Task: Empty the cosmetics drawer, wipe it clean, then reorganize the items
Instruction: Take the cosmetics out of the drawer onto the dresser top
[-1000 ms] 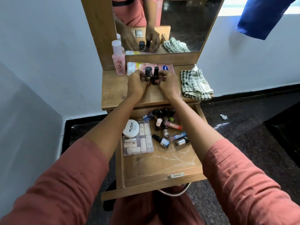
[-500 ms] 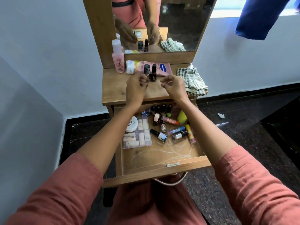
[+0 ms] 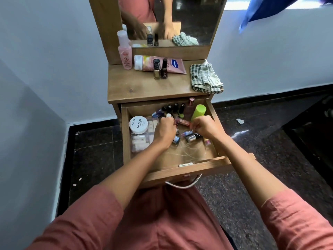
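Taking the open drawer (image 3: pixel 189 169) as a clock face with twelve at its back wall, both hands are sitting inside it near the middle. The left hand (image 3: pixel 164 131) is hovering knuckles-up just left of centre, its fingers curling down among the bottles beside a white-capped bottle (image 3: pixel 168 115) at eleven o'clock. The fingertips are hidden, so I cannot tell whether it is gripping anything. The right hand (image 3: pixel 205 126) is sitting toward two o'clock with thumb and forefinger bending together over the small bottles. Whether they are pinching one I cannot tell either.

Most of the cosmetics are lying in the drawer:
- a round white nail polish jar (image 3: pixel 138 124) is resting at ten o'clock on a clear plastic case (image 3: pixel 140 142), which is lying at nine
- a row of dark-capped polish bottles (image 3: pixel 175 109) is standing at twelve
- a green-capped bottle (image 3: pixel 198 112) is leaning at one
- a silver glitter bottle (image 3: pixel 191 137) is lying near the centre, below the right hand

On the tabletop (image 3: pixel 135 87) beyond the drawer, with twelve now at the mirror (image 3: pixel 189 18), two upright nail polish bottles (image 3: pixel 160 69) are standing side by side near twelve. Just behind them a pink tube (image 3: pixel 175 66) is lying flat. A pink bottle (image 3: pixel 124 51) is standing at ten, and a checked cloth (image 3: pixel 205 77) is lying crumpled at three — its edge is hanging over the side
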The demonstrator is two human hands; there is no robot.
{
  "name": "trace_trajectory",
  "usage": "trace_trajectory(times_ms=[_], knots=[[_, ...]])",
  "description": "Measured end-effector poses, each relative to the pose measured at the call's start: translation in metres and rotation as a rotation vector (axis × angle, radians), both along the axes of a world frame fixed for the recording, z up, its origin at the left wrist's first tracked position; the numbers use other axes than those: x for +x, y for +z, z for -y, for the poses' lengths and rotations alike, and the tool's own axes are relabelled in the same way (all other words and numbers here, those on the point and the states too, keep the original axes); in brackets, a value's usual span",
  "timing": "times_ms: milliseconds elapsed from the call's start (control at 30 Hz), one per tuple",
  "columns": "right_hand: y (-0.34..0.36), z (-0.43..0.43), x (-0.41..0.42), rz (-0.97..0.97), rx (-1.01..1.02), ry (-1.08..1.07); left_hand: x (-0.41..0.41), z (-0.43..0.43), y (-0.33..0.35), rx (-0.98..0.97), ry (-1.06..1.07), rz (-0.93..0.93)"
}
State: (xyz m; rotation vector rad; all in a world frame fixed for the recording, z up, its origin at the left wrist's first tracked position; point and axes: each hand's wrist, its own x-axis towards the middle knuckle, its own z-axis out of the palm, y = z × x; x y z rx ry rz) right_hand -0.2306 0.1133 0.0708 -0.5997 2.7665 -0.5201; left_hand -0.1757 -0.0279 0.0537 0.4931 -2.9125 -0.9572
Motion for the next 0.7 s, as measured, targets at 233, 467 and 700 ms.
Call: trace_trajectory(times_ms=[233, 467, 700], knots=[[-0.014, -0.012, 0.015, -0.022, 0.239, 0.162, -0.001, -0.02, -0.012, -0.084, 0.013, 0.11], [-0.014, -0.012, 0.013, -0.123, 0.38, 0.296, -0.013, -0.027, -0.012, -0.176, 0.005, 0.086], [-0.016, -0.018, 0.011, -0.091, 0.346, 0.278, -0.015, -0.03, -0.013, -0.078, 0.066, 0.147]])
